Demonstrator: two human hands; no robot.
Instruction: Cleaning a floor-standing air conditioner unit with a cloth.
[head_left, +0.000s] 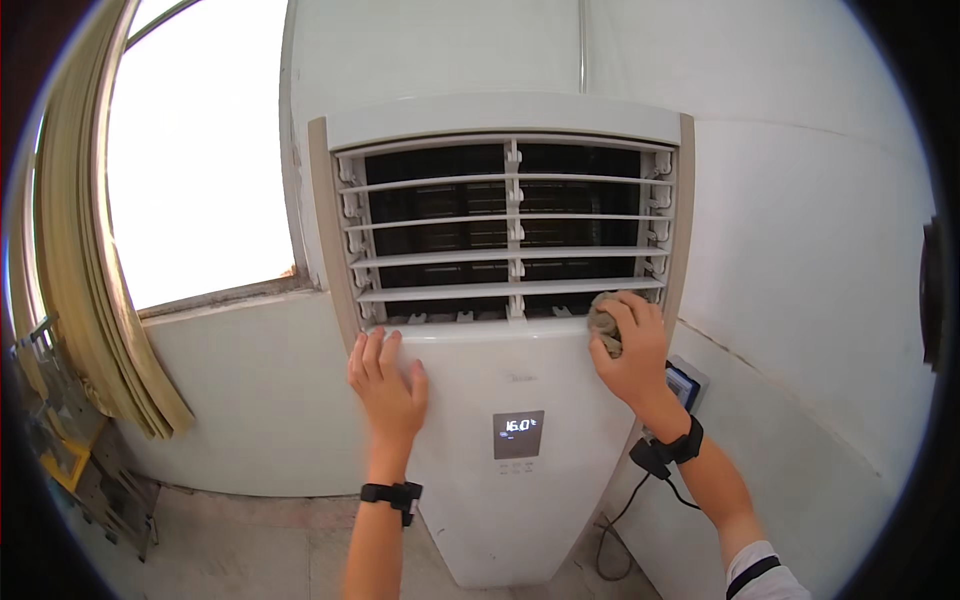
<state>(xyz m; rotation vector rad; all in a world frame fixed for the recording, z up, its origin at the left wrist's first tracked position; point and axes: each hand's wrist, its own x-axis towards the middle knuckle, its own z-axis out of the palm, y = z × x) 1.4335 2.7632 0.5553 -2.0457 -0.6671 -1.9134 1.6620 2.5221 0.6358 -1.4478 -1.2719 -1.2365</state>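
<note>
Before me stands a white floor-standing air conditioner (517, 525) with a lit display (518, 435) on its front. My right hand (634, 349) grips a crumpled grey-brown cloth (604, 324) against the lower right corner of the air outlet, below the lowest louver (510, 290). At the outlet's lower left corner, the fingertips of my left hand (388, 382) rest on the upper edge of the front panel (487, 352). That hand holds nothing, and its thumb is spread from the fingers. Several horizontal louvers cross the dark outlet, joined by a vertical centre support (514, 195).
A bright window (202, 165) and a yellowish curtain (75, 247) are at left, above metal-framed furniture (97, 480). Right of the unit, a wall-mounted box (684, 384) sits near a black cable (615, 517). A dark object (931, 292) is at the far right wall.
</note>
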